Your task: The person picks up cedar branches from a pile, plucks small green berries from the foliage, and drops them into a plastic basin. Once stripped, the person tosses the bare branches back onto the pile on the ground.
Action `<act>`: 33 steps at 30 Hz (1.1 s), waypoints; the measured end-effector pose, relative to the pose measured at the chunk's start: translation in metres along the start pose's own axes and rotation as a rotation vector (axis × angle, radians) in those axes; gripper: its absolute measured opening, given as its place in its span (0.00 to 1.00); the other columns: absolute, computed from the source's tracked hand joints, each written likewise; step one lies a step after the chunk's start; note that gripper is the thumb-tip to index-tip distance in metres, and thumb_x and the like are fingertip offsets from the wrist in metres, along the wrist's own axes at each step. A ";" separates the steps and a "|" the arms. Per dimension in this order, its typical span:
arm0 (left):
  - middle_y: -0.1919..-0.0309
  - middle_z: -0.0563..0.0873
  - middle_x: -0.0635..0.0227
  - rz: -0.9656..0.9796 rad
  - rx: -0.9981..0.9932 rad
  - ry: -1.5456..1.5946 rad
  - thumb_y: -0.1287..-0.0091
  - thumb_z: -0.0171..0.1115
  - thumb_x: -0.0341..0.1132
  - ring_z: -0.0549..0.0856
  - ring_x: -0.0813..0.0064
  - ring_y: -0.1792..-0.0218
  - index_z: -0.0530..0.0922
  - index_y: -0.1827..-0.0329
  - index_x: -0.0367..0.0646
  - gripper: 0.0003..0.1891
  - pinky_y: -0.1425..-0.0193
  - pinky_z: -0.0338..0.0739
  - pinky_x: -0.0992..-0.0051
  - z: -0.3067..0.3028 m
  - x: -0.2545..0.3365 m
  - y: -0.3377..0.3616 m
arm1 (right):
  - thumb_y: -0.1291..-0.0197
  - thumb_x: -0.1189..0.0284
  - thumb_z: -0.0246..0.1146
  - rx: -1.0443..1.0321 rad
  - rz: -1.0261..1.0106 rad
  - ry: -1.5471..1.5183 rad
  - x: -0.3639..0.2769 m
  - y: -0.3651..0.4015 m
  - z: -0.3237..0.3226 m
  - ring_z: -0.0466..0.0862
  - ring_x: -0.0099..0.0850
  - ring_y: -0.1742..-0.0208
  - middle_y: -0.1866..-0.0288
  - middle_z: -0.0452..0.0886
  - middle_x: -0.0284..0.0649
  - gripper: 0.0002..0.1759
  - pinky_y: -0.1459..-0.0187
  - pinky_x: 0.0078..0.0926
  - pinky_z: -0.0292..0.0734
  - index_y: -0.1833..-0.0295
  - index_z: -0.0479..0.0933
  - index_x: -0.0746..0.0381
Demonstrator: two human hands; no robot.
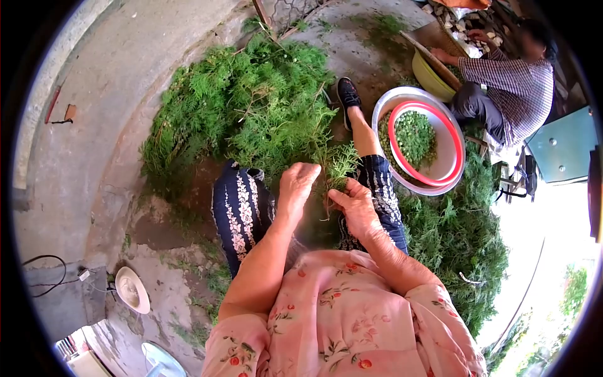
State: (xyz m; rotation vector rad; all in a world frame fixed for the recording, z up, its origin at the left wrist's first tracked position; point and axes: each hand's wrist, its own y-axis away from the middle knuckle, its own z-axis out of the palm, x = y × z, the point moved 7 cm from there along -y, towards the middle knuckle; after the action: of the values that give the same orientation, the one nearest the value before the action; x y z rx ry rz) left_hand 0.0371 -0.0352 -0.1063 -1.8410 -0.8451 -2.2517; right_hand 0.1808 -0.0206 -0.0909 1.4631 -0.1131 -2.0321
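Note:
Above my lap, a green leafy sprig (339,162) stands between my two hands. My right hand (358,204) has its thumb and fingers pressed together on the sprig's lower stem. Just left of the sprig, my left hand (297,182) is closed with its fingers curled; what it pinches, if anything, is too small to make out. A large heap of green branches (251,100) lies on the ground beyond my knees. To the right, a red-rimmed basin (458,151) holding small green pieces (414,137) sits inside a wide metal basin (381,110).
At the upper right another person (509,88) sits by a yellow basin (428,78), hands at a flat tray. More cut branches (452,232) lie to my right. A pale hat-like object (132,290) is at the lower left, near a concrete wall edge.

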 end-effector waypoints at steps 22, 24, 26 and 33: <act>0.72 0.78 0.75 0.190 0.036 -0.023 0.35 0.57 0.32 0.73 0.83 0.72 0.78 0.60 0.40 0.05 0.66 0.70 0.82 0.006 0.020 0.003 | 0.40 0.65 0.61 -0.062 -0.002 0.109 -0.004 0.006 0.002 0.79 0.25 0.71 0.68 0.79 0.37 0.16 0.65 0.22 0.76 0.53 0.72 0.65; 0.72 0.79 0.74 0.261 0.068 -0.180 0.35 0.58 0.32 0.73 0.82 0.71 0.77 0.59 0.39 0.06 0.66 0.70 0.81 0.007 0.030 0.008 | 0.40 0.63 0.61 -0.137 -0.026 0.177 -0.010 0.006 0.007 0.79 0.24 0.71 0.68 0.78 0.37 0.16 0.65 0.22 0.76 0.56 0.72 0.66; 0.72 0.80 0.71 0.313 0.097 -0.262 0.35 0.58 0.32 0.74 0.80 0.72 0.77 0.59 0.38 0.07 0.66 0.71 0.80 0.008 0.036 0.010 | 0.40 0.62 0.62 -0.182 -0.038 0.270 -0.011 0.004 0.009 0.78 0.24 0.72 0.69 0.78 0.37 0.16 0.66 0.22 0.75 0.60 0.72 0.66; 0.77 0.80 0.59 0.486 0.129 -0.356 0.36 0.58 0.33 0.74 0.73 0.79 0.76 0.60 0.37 0.08 0.73 0.70 0.73 0.015 0.044 0.017 | 0.39 0.62 0.61 -0.179 -0.046 0.591 -0.014 0.003 0.014 0.76 0.22 0.77 0.79 0.77 0.36 0.17 0.71 0.20 0.72 0.71 0.72 0.65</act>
State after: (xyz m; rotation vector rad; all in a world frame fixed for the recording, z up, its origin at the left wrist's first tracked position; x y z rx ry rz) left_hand 0.0459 -0.0309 -0.0580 -2.1320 -0.4903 -1.5752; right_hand 0.1724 -0.0191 -0.0731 1.8875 0.3393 -1.5163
